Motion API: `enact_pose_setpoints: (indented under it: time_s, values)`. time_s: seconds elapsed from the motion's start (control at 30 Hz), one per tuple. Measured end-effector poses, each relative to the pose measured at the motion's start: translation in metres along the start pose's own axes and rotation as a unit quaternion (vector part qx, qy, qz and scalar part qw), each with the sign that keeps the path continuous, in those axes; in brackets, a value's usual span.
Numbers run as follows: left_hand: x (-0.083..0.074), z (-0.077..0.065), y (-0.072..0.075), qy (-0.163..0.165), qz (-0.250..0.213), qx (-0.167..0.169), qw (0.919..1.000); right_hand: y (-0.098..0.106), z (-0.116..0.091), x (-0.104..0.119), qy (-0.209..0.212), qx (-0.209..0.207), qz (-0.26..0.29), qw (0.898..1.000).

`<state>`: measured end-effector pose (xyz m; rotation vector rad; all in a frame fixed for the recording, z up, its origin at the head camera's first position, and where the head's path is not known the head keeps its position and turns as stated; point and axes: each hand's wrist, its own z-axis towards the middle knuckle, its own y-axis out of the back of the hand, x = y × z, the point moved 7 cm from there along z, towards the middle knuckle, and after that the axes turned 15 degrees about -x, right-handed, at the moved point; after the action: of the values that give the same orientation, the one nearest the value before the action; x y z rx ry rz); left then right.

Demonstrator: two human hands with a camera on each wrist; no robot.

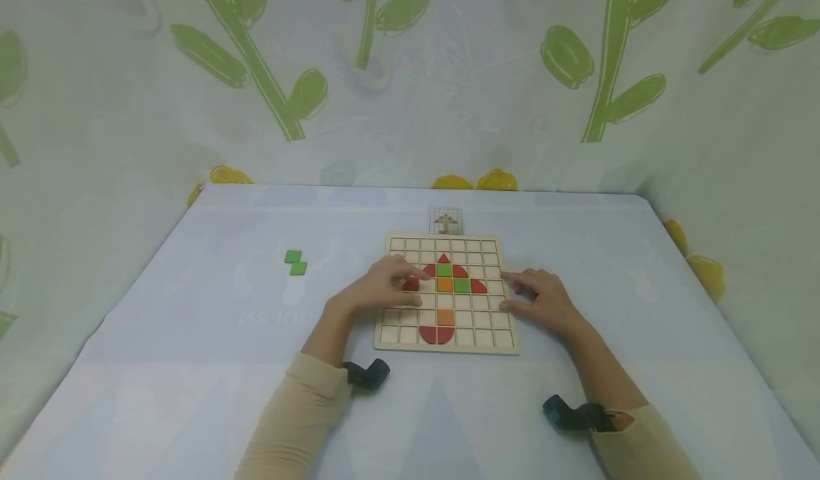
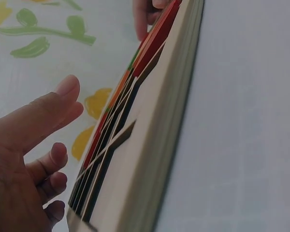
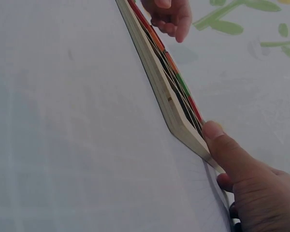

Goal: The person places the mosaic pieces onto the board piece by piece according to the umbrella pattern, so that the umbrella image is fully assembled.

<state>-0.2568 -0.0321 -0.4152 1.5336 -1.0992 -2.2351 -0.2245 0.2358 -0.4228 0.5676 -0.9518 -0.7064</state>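
A pale wooden grid board (image 1: 470,347) lies on the table, with colored tiles set in its squares. My left hand (image 1: 383,282) hovers over the board's left part, thumb and forefinger apart and nothing between them. A red rounded tile (image 1: 410,285) shows partly beneath its fingers. At the board's right edge is my right hand (image 1: 543,298), touching it with thumb and forefinger. A red triangle (image 1: 443,258) tops a green square (image 1: 444,270); below are an orange square (image 1: 445,285) and another green square (image 1: 461,285). Lower down, an orange square (image 1: 445,317) sits above two red quarter-rounds (image 1: 436,335).
Two loose green tiles (image 1: 298,268) lie left of the board, corner near corner. A small pattern card (image 1: 445,221) sits at the board's far edge. Behind the table (image 1: 192,409) hangs a plant-printed cloth (image 1: 468,110). Each wrist wears a black camera (image 1: 367,374).
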Motion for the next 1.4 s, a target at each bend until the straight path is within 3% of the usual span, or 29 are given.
enact_pose_setpoints:
  time_s: [0.33, 0.77, 1.03, 1.27, 1.4]
  values:
    - [0.018, -0.010, 0.018, 0.036, 0.014, -0.002, 0.9993, 0.000, 0.001, 0.002, 0.000, 0.004, 0.002, 1.000]
    - [0.044, -0.031, 0.054, 0.060, 0.038, -0.055, 0.9960, -0.001, -0.001, 0.000, -0.001, 0.007, 0.004, 1.000]
    - [0.062, -0.045, 0.078, 0.102, 0.041, -0.073, 0.9912, 0.001, 0.000, 0.000, 0.006, 0.004, 0.006, 1.000]
    - [0.080, -0.060, 0.103, 0.112, 0.023, -0.104, 0.9880, -0.002, -0.002, -0.001, 0.000, 0.005, 0.003, 1.000]
    - [0.092, -0.069, 0.117, 0.131, 0.048, -0.114, 0.9836, -0.001, -0.002, 0.000, 0.007, 0.000, 0.002, 1.000]
